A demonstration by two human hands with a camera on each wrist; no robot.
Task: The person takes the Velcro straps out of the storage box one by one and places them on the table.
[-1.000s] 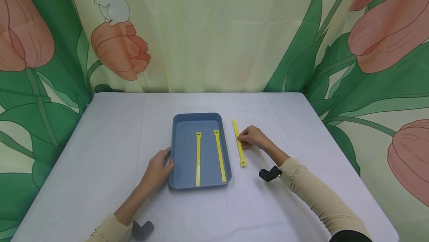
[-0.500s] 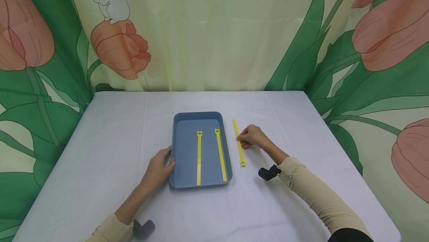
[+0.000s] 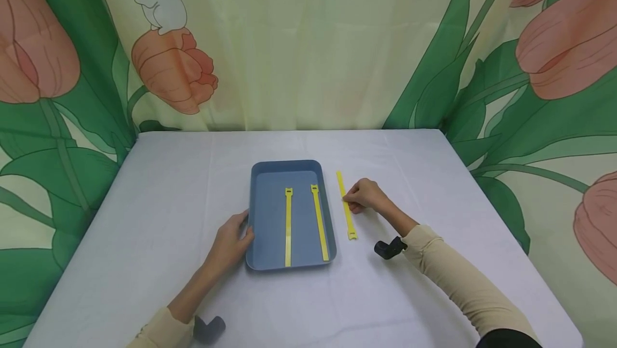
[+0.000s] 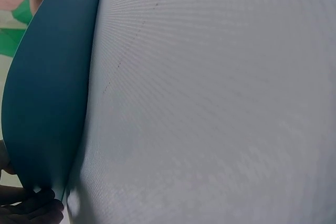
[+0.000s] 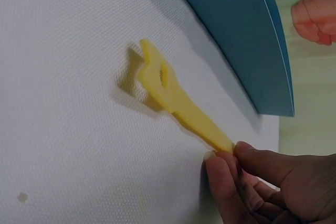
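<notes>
My right hand (image 3: pixel 364 196) pinches a yellow hook-and-loop cable tie (image 3: pixel 350 221) near its middle, to the right of the blue tray (image 3: pixel 285 170). In the right wrist view the cable tie (image 5: pixel 197 120) points its slotted head away from my thumb and fingertips, casting a shadow on the cloth. My left hand (image 3: pixel 230 241) grips the tray's left side, thumb at the rim; in the left wrist view its fingers (image 4: pixel 39 208) show at the tray's corner. Inside the tray lie two more yellow cable ties, one near the middle (image 3: pixel 288 227) and another cable tie (image 3: pixel 320 224) along the right wall, slotted heads away from me.
A white cloth (image 3: pixel 159 219) covers the table. Behind it hangs a curtain (image 3: pixel 308 48) printed with tulips and a rabbit. Black wrist mounts (image 3: pixel 389 248) stick out from both sleeves, low over the table.
</notes>
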